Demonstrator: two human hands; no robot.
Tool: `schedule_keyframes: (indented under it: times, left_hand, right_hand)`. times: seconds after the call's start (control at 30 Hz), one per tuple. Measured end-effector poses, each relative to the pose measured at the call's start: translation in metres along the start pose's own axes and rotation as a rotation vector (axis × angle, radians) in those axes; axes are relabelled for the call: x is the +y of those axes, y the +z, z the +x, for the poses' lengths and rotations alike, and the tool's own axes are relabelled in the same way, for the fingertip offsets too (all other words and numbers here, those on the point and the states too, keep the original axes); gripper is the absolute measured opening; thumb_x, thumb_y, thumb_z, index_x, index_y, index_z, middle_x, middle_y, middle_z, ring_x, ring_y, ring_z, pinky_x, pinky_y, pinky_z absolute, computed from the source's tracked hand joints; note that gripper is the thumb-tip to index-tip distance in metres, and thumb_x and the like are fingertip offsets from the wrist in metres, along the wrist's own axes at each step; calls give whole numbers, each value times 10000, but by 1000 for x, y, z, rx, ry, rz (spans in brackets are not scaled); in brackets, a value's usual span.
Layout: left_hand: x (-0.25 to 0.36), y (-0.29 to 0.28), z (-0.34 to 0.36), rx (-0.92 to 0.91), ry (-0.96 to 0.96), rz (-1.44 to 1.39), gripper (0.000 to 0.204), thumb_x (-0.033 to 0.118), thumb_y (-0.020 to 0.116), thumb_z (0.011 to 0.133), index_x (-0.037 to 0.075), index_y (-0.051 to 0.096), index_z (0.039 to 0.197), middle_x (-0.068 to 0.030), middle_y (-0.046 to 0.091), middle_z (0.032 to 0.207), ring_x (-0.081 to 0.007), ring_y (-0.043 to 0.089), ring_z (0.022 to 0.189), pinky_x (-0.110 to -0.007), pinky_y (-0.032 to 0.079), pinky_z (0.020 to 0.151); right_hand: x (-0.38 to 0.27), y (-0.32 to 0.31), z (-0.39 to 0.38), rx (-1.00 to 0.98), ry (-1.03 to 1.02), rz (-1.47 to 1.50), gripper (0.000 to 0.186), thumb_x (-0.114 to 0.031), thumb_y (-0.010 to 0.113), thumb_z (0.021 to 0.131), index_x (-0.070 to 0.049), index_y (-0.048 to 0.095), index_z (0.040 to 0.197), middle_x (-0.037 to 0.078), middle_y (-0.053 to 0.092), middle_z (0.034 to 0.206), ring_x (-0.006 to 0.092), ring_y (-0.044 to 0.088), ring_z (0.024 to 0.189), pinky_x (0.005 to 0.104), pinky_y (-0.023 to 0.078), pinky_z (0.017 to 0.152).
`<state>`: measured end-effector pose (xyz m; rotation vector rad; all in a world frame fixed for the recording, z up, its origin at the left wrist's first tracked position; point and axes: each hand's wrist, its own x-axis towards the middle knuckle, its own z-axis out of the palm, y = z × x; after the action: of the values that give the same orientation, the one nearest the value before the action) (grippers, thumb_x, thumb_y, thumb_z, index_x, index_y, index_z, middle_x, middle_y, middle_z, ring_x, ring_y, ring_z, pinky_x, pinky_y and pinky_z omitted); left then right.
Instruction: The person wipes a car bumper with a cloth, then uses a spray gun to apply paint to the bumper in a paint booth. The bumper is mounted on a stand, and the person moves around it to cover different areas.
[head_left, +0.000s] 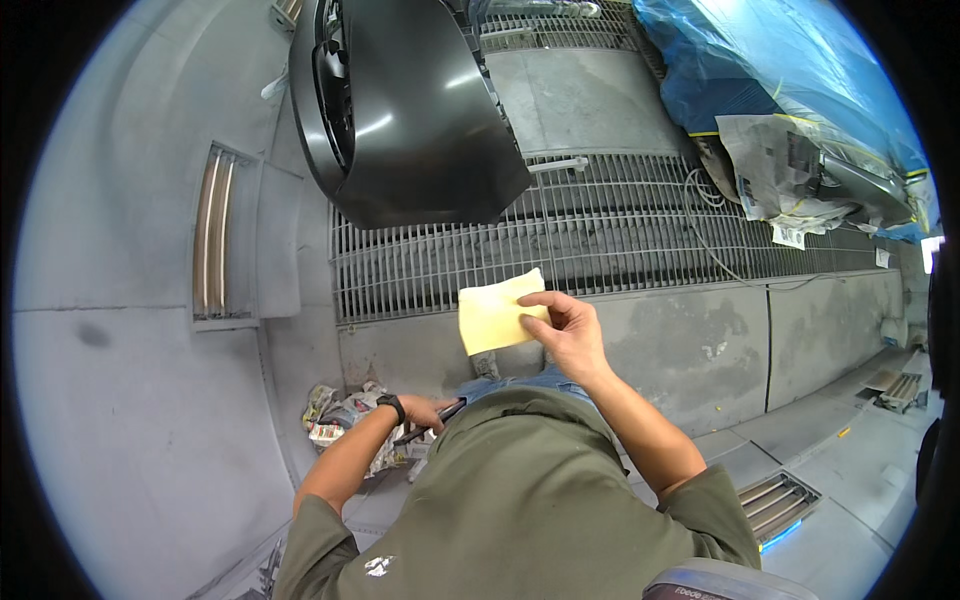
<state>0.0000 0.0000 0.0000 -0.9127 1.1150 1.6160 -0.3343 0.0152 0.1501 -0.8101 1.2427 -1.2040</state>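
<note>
Yellow cloth [490,318] is pinched in R hand [572,338], thumb vs. fingers; better keep it flat, off floor grating [430,250]; L hand [425,412] by jeans [478,388], grip can't tell

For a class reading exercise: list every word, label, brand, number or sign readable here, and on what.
Grey rounded object, lower edge: lettering, not copied.
Crumpled paper near the left hand: print too small.
Paper below the blue sheeting: print too blurred.
White label below it: too small.
</note>
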Motion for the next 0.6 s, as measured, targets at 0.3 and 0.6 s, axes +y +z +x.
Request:
schedule_keyframes:
  times: [0.3, 0.6]
  left_hand:
    - [-11, -10, -13, 35, 28, -63, 969, 544, 537, 910, 252, -56, 1619, -191, 443, 1488, -333, 589, 1167, -592, 546, 865]
    - [18, 2, -38, 488, 160, 161, 786, 698, 440, 949, 52, 582, 1374, -197, 691, 1200, -315, 726, 939, -398, 578, 818]
  right_hand:
    - [-16, 19, -10, 56, -83, 57, 399, 35, 678, 891, -52, 613, 1275, 31, 696, 992, 64, 625, 876, 230, 508, 773]
    - [-27, 27, -23, 64, -105, -21, 473, 39, 690, 875, -25, 565, 1327, 68, 711, 1044, 108, 665, 951, 276, 542, 859]
